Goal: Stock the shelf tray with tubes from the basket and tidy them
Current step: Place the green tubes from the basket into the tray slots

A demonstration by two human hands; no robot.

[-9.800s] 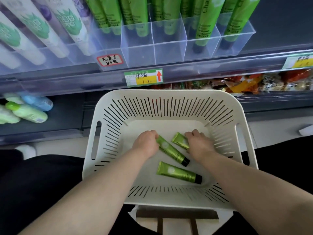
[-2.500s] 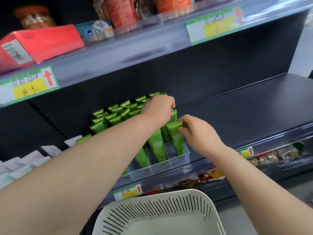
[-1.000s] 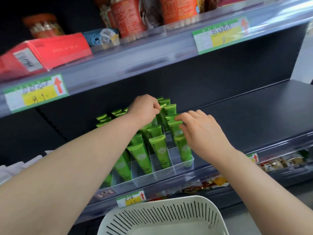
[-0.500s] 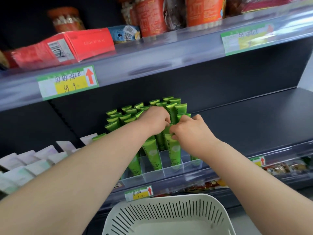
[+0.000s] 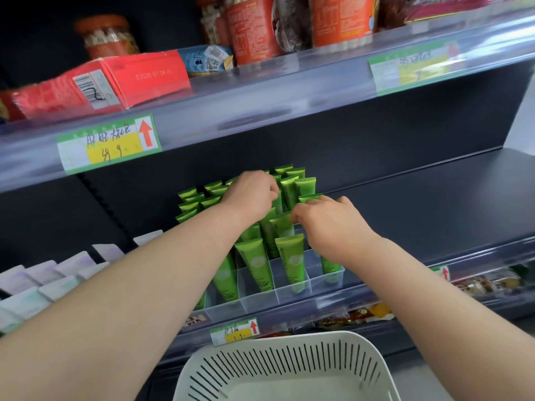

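Note:
A clear divided shelf tray (image 5: 260,303) stands on the dark middle shelf, filled with several upright green tubes (image 5: 256,263). My left hand (image 5: 250,195) reaches over the middle rows with its fingers curled onto the tops of green tubes at the back. My right hand (image 5: 327,221) is just right of it, pinching the top edge of a green tube (image 5: 282,224) in a right-hand row. The white slotted basket (image 5: 283,369) sits below at the bottom edge; the part of its floor that shows holds no tubes.
White and pale tubes (image 5: 43,285) fill the tray on the left. The upper shelf carries a red box (image 5: 127,79) and orange canisters (image 5: 254,27). Price labels (image 5: 108,143) hang on the shelf rails. Bare dark shelf (image 5: 434,204) lies right of the tray.
Both hands have stayed on the tube tops, drifting slightly apart and toward the back rows. The view has shifted a little to the right.

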